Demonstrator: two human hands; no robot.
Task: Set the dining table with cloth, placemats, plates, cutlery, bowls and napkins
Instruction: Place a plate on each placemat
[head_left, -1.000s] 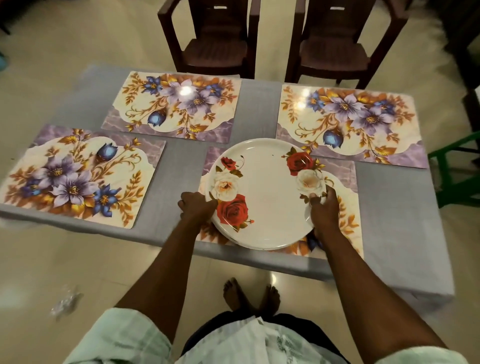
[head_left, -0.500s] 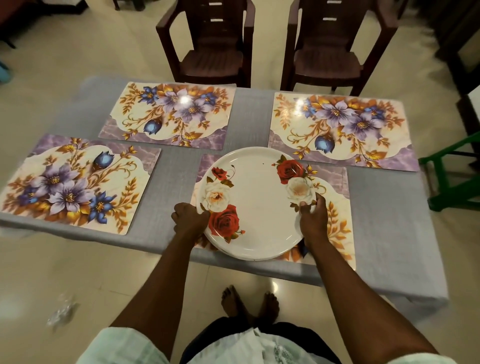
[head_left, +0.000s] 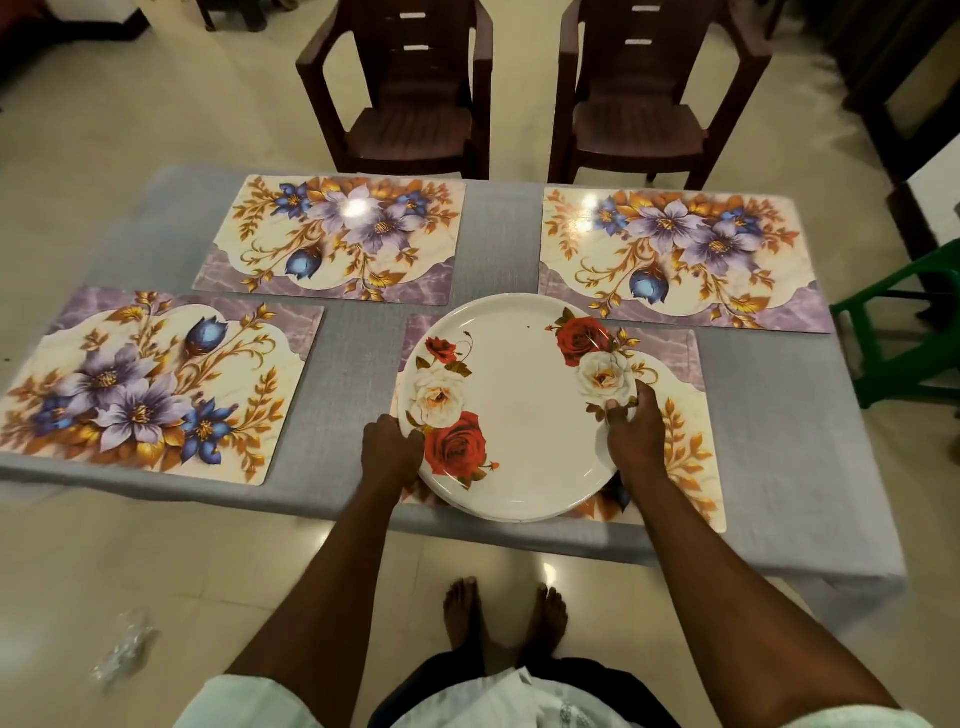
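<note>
The grey cloth is spread over the desk and four placemats are laid. On the near-right placemat a plate, possibly a stack, is gripped by the left hand and right hand. Cutlery, bowls and napkins are not seen.

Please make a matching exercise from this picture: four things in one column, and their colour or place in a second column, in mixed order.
Things:
1. plate
2. tablecloth
3. stool
4. two chairs

Descriptions:
A. green, at the table's right side
B. grey, under all four placemats
C. dark brown, at the far side of the table
D. white with roses, held at its rim by the left hand and right hand

Pairs: 1-D, 2-B, 3-A, 4-C
</note>
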